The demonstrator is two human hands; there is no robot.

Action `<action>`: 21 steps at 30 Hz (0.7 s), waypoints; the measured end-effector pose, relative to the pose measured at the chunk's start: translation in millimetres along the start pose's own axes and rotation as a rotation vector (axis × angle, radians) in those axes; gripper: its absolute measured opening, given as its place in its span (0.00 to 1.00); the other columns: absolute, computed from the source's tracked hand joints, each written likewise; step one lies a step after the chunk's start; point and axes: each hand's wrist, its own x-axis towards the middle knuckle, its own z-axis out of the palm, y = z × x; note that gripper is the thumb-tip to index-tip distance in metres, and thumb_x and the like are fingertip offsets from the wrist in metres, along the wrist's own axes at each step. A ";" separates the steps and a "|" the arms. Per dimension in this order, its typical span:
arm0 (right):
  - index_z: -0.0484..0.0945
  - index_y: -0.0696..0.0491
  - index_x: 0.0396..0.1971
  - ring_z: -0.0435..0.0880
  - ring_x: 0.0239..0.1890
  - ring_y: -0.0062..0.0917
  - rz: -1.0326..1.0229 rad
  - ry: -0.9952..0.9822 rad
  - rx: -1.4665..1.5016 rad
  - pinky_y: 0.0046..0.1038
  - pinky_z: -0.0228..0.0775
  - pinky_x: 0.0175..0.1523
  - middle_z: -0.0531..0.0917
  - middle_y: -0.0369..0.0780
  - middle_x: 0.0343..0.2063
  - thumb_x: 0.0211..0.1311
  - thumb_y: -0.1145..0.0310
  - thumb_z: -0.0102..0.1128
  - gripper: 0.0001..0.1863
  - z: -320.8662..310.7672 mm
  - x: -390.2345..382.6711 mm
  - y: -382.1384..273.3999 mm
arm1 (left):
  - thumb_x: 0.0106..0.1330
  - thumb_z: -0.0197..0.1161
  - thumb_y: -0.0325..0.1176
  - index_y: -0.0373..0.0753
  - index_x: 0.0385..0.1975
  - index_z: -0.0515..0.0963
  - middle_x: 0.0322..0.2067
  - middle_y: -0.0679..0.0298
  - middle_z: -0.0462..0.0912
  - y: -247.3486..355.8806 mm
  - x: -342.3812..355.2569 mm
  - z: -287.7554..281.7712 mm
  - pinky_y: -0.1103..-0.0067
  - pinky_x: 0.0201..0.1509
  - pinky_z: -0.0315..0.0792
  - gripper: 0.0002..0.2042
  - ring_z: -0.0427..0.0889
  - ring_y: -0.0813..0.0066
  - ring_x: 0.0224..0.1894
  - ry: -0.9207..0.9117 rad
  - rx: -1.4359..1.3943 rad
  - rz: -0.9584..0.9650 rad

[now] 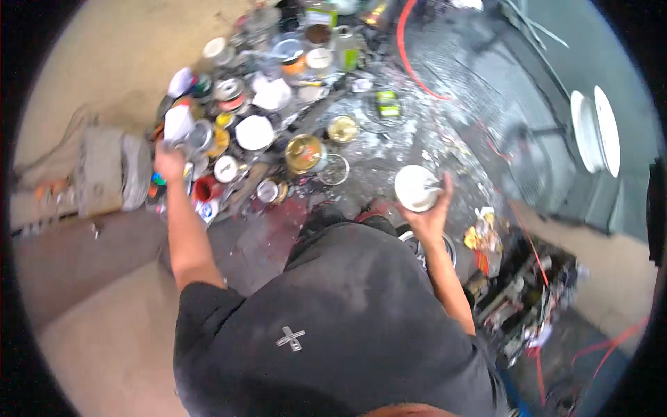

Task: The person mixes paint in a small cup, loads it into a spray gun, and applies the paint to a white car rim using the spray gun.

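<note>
My right hand point(432, 219) is wrapped round a white cup point(415, 187), thumb and fingers on its sides. The cup's round mouth faces up, and something thin and pale shows at its right inner edge. My left arm stretches out to the left, and my left hand point(169, 161) is among the cans at the edge of the clutter. Its fingers are smeared by motion, so whether it grips anything is hidden. Close to it are a white paper cone point(178, 122), a clear tub point(201, 135) and a red cup point(206, 188).
Crowded ahead are a white-topped can point(255, 133), an open can of yellowish liquid point(305, 153), a smaller one point(342, 129) and a green box point(388, 103). A red hose point(404, 52) curves over the stained surface. White wheel-like discs point(595, 132) stand right; a bin of scraps point(517, 295) sits lower right.
</note>
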 end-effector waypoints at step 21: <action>0.47 0.51 0.73 0.76 0.60 0.40 -0.092 0.159 -0.187 0.39 0.69 0.64 0.72 0.50 0.60 0.35 0.66 0.85 0.65 -162.6 209.7 8.8 | 0.65 0.58 0.23 0.35 0.44 0.77 0.30 0.60 0.82 490.7 -21.2 -85.2 0.76 0.41 0.73 0.09 0.78 0.76 0.32 -0.147 -0.929 0.229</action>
